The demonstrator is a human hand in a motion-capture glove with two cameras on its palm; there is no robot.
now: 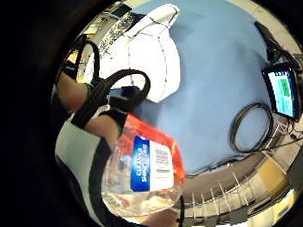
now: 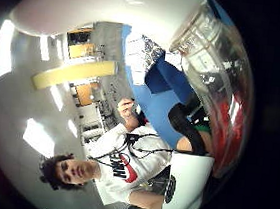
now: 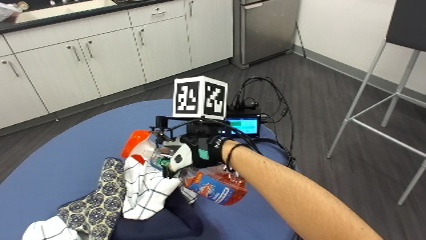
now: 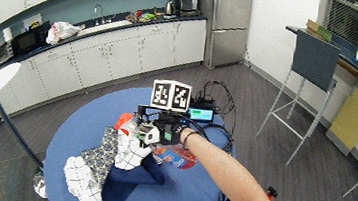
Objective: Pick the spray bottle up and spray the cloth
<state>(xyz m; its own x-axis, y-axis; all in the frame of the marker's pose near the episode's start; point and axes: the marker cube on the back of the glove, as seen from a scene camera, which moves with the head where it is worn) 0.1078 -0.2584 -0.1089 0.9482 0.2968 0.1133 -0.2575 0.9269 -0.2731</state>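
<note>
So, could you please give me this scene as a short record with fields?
surface: round blue table
right hand: gloved, grips the spray bottle, lifted off the table
bottle: clear, red liquid, orange-and-white spray head, blue label
nozzle: points toward the cloths
cloths: white grid cloth, patterned cloth, dark blue cloth, piled together
also on table: small screen, black cable

Round blue table point(image 3: 60, 155) with a heap of cloths point(image 3: 120, 200) and a small screen point(image 3: 243, 124) on it.
</note>
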